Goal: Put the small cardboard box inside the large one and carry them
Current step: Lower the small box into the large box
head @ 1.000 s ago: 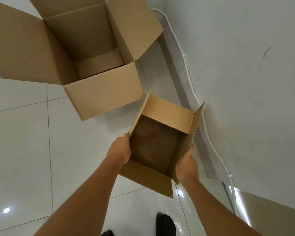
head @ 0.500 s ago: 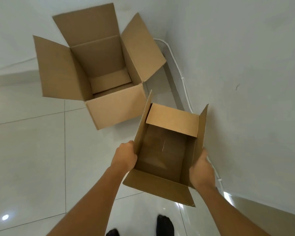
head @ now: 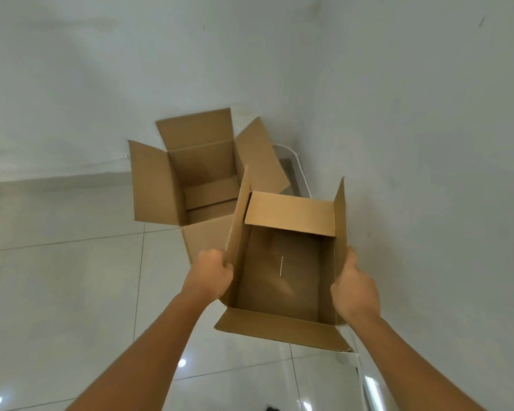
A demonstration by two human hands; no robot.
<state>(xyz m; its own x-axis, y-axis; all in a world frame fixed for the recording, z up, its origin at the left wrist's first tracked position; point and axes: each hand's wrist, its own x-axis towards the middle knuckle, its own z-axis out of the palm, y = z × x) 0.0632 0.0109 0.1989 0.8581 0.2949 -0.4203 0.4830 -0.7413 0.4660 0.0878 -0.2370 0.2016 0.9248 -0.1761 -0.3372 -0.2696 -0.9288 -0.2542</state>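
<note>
The small brown corrugated cardboard box (head: pixel 282 271) is held off the floor, open side up and tilted toward the camera. All four top flaps are unfolded: the two side flaps stand upright, the far flap leans inward over the opening, and the near flap folds outward and down. The interior is bare, with a short pale seam line on the bottom panel.

The large brown corrugated cardboard box (head: pixel 202 188) stands upright on the white tiled floor in the corner of the room. Its visible top flaps are spread open. The interior shows folded bottom flaps. The small box overlaps its near right corner in view.
</note>
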